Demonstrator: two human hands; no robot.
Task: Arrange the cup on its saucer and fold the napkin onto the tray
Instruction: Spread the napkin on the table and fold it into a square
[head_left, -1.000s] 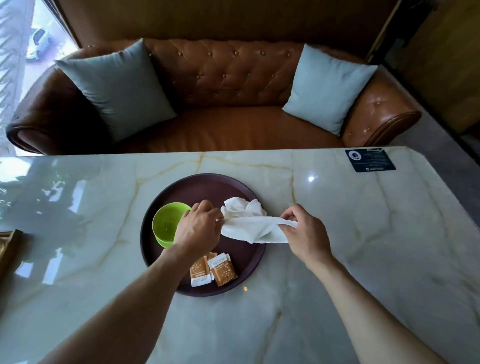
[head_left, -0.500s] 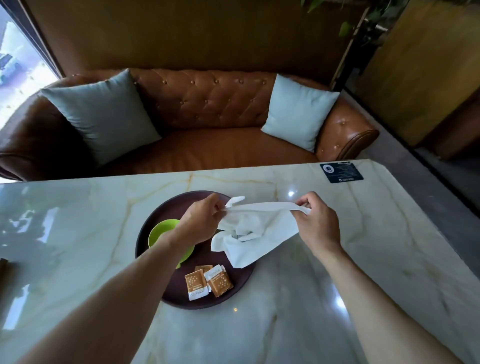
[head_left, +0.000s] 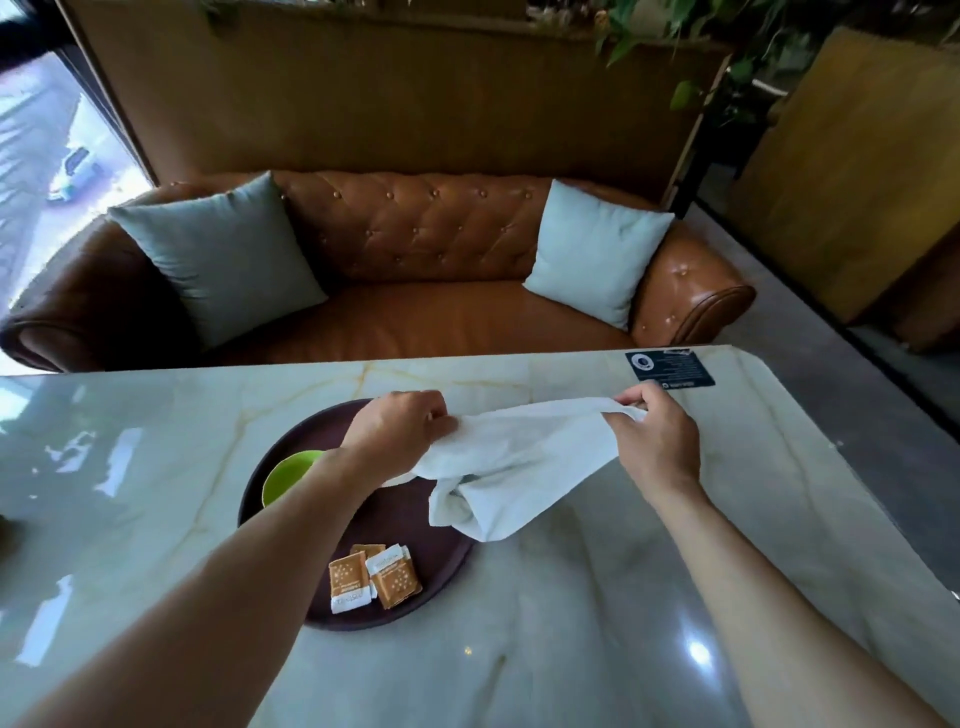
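Observation:
A white napkin (head_left: 511, 465) hangs in the air over the right side of the round dark tray (head_left: 402, 525). My left hand (head_left: 397, 431) pinches its left corner and my right hand (head_left: 657, 447) pinches its right corner, with the top edge stretched between them. The cloth's lower part sags down past the tray's right rim. A green cup (head_left: 285, 475) sits on the tray's left side, partly hidden by my left forearm. I cannot see a saucer.
Orange and white sugar packets (head_left: 374, 577) lie at the tray's front. The tray rests on a glossy marble table (head_left: 675, 597). A dark card (head_left: 670, 366) lies at the far right corner. Behind the table is a brown leather sofa (head_left: 441, 270) with two cushions.
The napkin has been lifted off the tray and pulled open. My hands have moved further apart and up, stretching its top edge, and the view has tilted upward.

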